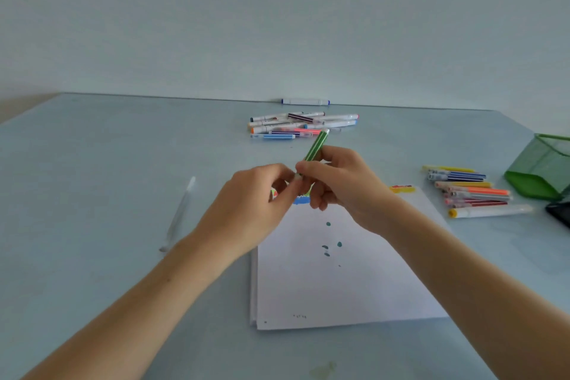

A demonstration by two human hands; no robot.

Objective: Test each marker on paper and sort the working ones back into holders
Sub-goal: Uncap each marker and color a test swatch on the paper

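Note:
My right hand [339,182] grips a green striped marker [316,145] by its lower half, its far end pointing up and away. My left hand [256,200] pinches the marker's near end, where a pale cap or tip [298,176] shows between the fingers. Both hands hover above the top of a white paper pad [339,281] bearing coloured test scribbles [301,201] and several teal dots. A pile of markers [302,125] lies farther back. Another group of markers [472,191] lies at the right beside a green mesh holder [543,170].
A single white marker with blue ends [305,101] rests at the table's far edge by the wall. A clear pen-like stick [180,216] lies to the left of my left forearm. A dark object [559,213] sits at the right edge below the holder.

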